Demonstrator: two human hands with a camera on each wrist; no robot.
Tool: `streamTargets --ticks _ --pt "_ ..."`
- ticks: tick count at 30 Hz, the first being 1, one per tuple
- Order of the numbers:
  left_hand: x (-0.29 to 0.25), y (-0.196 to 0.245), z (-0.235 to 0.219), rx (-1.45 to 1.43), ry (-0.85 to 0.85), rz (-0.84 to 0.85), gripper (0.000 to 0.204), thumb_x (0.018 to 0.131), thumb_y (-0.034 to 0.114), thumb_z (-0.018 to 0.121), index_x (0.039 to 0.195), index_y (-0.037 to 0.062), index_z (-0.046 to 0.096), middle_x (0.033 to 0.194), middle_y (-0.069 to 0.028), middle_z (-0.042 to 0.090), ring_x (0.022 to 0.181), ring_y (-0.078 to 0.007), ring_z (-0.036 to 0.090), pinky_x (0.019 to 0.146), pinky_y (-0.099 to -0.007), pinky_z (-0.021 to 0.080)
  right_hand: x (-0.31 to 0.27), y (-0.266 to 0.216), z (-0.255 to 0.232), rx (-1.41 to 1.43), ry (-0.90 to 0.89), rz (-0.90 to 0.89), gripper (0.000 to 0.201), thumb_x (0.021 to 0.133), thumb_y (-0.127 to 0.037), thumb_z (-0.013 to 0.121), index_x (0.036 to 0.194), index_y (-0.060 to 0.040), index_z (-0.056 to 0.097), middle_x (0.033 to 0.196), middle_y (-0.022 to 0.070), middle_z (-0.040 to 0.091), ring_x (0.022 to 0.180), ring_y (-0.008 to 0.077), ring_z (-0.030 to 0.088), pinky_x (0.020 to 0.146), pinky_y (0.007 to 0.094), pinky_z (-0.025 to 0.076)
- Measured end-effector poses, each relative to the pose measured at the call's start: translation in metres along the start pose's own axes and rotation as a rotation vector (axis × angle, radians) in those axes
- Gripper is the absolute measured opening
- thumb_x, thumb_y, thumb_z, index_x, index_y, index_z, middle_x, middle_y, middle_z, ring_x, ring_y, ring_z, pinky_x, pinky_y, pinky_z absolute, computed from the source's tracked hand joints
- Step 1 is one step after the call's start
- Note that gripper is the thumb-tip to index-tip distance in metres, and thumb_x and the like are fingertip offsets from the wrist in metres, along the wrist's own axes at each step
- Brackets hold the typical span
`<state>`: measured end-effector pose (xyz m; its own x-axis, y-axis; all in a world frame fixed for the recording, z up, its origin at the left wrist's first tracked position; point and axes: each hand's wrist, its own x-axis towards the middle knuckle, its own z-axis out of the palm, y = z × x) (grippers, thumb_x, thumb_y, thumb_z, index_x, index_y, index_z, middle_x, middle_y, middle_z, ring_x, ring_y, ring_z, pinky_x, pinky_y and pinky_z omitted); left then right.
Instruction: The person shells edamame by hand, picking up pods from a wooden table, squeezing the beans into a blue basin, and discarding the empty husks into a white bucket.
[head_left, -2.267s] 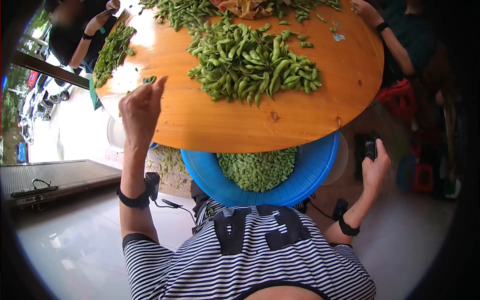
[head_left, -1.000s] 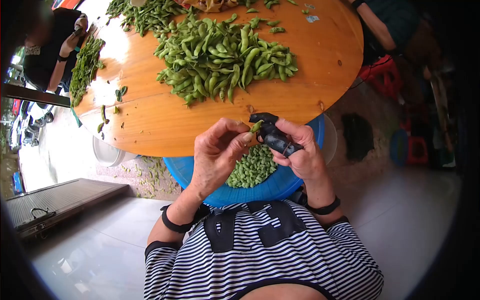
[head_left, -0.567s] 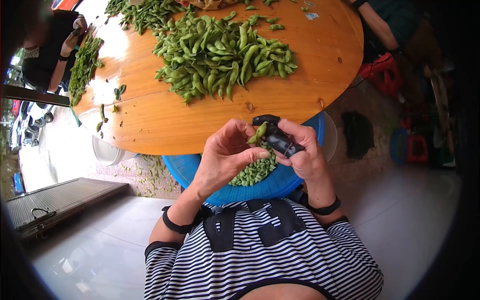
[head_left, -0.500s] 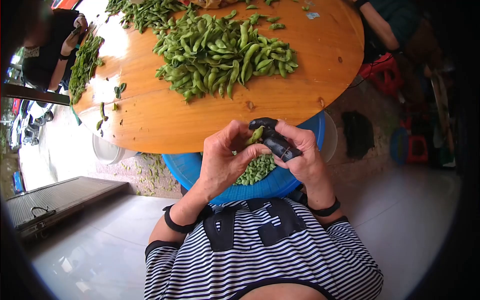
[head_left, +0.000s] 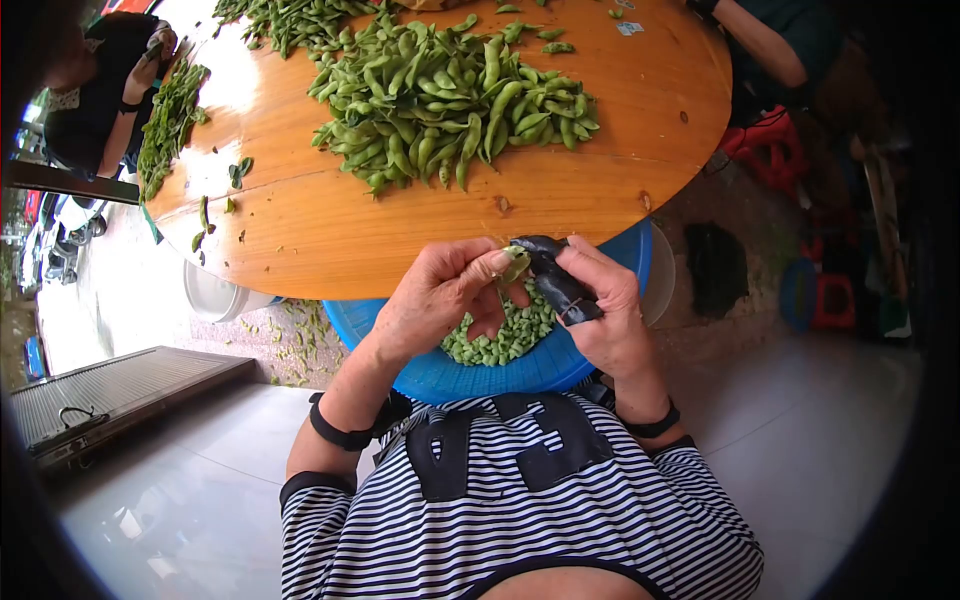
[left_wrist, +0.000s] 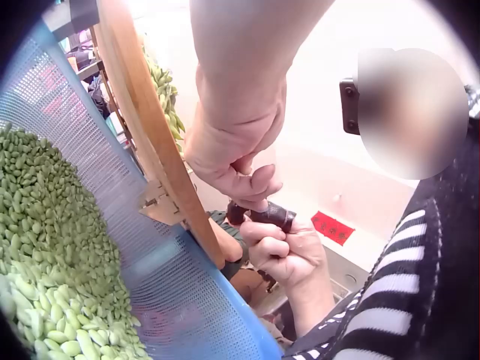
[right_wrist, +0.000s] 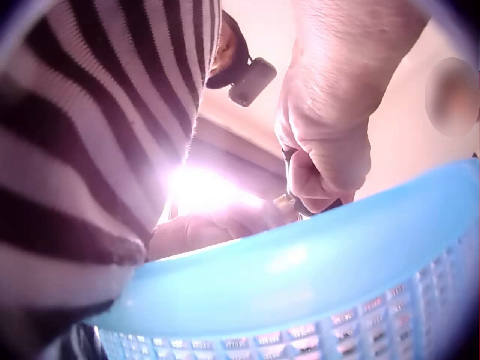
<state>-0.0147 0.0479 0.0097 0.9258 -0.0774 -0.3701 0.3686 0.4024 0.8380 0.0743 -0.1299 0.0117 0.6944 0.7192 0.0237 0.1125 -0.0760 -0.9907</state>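
Observation:
Over the blue basket, both hands meet at a small green soybean pod. My left hand pinches the pod between thumb and finger, its other fingers loosely curled. My right hand holds the pod's other side with black-wrapped digits; a thin band circles the black wrap nearest me. In the left wrist view the dark wrap sticks out beside the curled right fingers. Shelled green beans fill the basket's bottom. The right wrist view hides the pod in glare.
A round wooden table overhangs the basket, with a heap of soybean pods on it. Stems with leaves lie at its left edge. Other people's arms reach the table. A white bucket stands below left.
The left hand came down from the table with a pod and met the right hand over the basket. Since then the pod has shifted slightly between the fingers and the left fingers have spread lower.

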Motion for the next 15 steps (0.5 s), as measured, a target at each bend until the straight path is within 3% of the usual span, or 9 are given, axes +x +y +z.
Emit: streamTargets --ticks 1,2,6,10,14,15 --pt "0.001 -0.005 0.003 0.019 0.032 0.061 0.032 0.103 0.027 0.044 0.100 -0.0023 0.057 0.071 -0.0036 0.059 0.053 -0.0064 0.050 0.047 -0.0204 0.040 -0.001 0.002 0.003 -0.202 0.048 -0.166 0.032 0.070 0.014 0.052 0.099 0.0070 0.062 0.077 0.0064 0.047 0.068 0.0150 0.049 0.059 0.0250 0.039" --pt "0.002 -0.009 0.007 0.037 0.065 0.122 0.030 0.103 0.026 0.043 0.103 -0.0016 0.055 0.069 -0.0018 0.054 0.053 -0.0058 0.048 0.047 -0.0203 0.039 -0.004 0.002 0.005 -0.255 0.038 -0.190 0.037 0.065 0.014 0.058 0.102 0.0069 0.060 0.082 0.0114 0.046 0.069 0.0230 0.050 0.061 0.0294 0.042" --pt "0.004 -0.016 0.027 0.123 0.269 0.149 0.019 0.103 0.020 0.039 0.108 0.0038 0.049 0.070 0.0014 0.046 0.055 -0.0054 0.038 0.048 -0.0193 0.031 -0.009 -0.006 0.019 -0.470 0.140 -0.270 0.034 0.061 0.015 0.056 0.094 0.0080 0.056 0.085 0.0137 0.047 0.073 0.0287 0.053 0.063 0.0303 0.044" --pt "0.008 -0.022 0.033 -0.024 0.296 0.172 0.016 0.099 0.016 0.037 0.103 0.0054 0.048 0.070 0.0044 0.040 0.058 -0.0042 0.033 0.050 -0.0183 0.028 -0.009 -0.004 0.019 -0.474 0.150 -0.300 0.035 0.061 0.014 0.055 0.095 0.0078 0.056 0.086 0.0136 0.047 0.073 0.0279 0.052 0.063 0.0301 0.044" --pt "0.008 -0.025 0.034 -0.095 0.317 0.184 0.016 0.097 0.014 0.038 0.105 0.0045 0.049 0.072 0.0027 0.043 0.059 -0.0049 0.034 0.051 -0.0194 0.029 -0.008 0.002 0.014 -0.437 0.128 -0.280 0.040 0.059 0.014 0.058 0.099 0.0063 0.057 0.085 0.0135 0.046 0.071 0.0280 0.052 0.062 0.0315 0.044" --pt "0.009 -0.024 0.031 -0.222 0.251 0.153 0.018 0.096 0.012 0.039 0.107 0.0036 0.050 0.073 0.0013 0.046 0.059 -0.0061 0.036 0.051 -0.0203 0.031 -0.008 0.004 0.011 -0.424 0.124 -0.275 0.045 0.058 0.013 0.061 0.102 0.0047 0.059 0.086 0.0135 0.045 0.070 0.0289 0.052 0.062 0.0334 0.045"
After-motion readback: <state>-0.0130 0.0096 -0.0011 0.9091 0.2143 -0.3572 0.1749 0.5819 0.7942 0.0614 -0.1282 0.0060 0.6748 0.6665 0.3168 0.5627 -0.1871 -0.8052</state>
